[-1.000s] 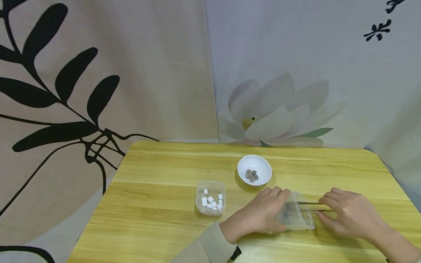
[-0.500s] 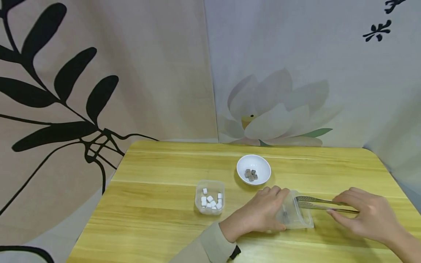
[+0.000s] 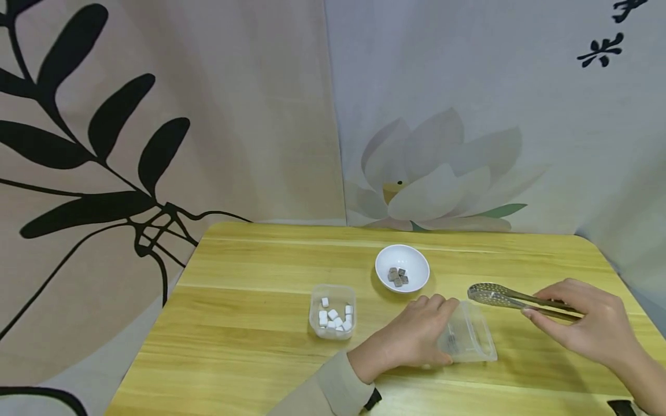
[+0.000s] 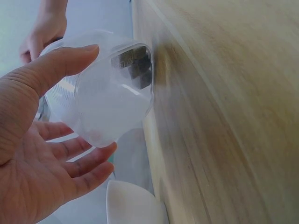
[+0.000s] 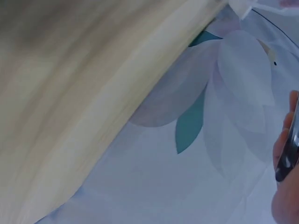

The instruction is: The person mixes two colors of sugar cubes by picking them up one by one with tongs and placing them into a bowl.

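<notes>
My left hand [image 3: 411, 332] grips a clear plastic container [image 3: 470, 335], tipped on its side with its mouth to the right. In the left wrist view, thumb and fingers wrap the container [image 4: 110, 100], and several dark cubes [image 4: 138, 67] lie inside near the table. My right hand [image 3: 590, 320] holds metal tongs [image 3: 525, 301] with perforated tips, just above and beyond the container's mouth. The tips lie close together; whether anything is between them I cannot tell. In the right wrist view only part of the hand and the dark tongs handle [image 5: 288, 154] show at the edge.
A white bowl [image 3: 418, 260] with several grey-brown cubes [image 3: 398, 277] stands behind my left hand. To the left is a second clear container [image 3: 333, 293] holding several white cubes [image 3: 333, 316]. All stand on a wooden table [image 3: 234, 346] with a printed curtain [image 3: 270, 115] behind it.
My right hand has drawn the tongs out of the tipped container to the right, then raised them above its mouth. The left hand and container have stayed in place.
</notes>
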A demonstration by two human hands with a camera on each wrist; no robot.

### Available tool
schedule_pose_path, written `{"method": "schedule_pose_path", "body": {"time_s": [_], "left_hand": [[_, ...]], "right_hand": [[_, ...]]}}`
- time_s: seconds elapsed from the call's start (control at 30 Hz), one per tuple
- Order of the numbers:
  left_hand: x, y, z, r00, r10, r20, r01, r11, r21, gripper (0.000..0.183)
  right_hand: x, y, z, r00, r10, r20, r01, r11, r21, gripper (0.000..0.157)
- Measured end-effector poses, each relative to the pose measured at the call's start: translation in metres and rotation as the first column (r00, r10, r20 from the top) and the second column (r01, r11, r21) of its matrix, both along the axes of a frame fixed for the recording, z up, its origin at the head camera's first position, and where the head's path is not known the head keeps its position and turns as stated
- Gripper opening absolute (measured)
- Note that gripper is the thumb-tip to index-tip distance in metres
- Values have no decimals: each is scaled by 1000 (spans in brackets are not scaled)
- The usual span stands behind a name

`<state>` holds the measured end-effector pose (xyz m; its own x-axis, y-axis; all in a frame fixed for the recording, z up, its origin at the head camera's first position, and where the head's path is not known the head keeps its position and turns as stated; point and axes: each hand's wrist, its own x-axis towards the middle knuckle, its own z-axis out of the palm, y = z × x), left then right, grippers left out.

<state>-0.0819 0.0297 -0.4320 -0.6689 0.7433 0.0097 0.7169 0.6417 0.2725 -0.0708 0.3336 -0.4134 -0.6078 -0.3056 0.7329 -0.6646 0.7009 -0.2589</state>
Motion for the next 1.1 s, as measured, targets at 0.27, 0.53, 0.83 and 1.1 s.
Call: {"method": "schedule_pose_path", "body": {"time_s": [0.27, 0.53, 0.83, 1.1], "left_hand": [[0, 1, 0, 1000, 1, -12, -1, 1000, -16, 100], [0, 2, 0, 999, -12, -32, 11, 1000, -12, 97], [1, 3, 0, 999, -6, -47, 5, 1000, -16, 99], [0, 1, 1, 1000, 8, -20, -8, 1000, -15, 99]], "right_hand": [[-41, -29, 1, 998, 7, -57, -8, 1000, -29, 60], [-64, -62, 1, 992, -67, 107, 65, 998, 18, 22], [-68, -67, -6, 983, -106, 150, 100, 994, 46, 29], [-46, -37, -11, 986, -108, 127, 102, 994, 49, 35]]}}
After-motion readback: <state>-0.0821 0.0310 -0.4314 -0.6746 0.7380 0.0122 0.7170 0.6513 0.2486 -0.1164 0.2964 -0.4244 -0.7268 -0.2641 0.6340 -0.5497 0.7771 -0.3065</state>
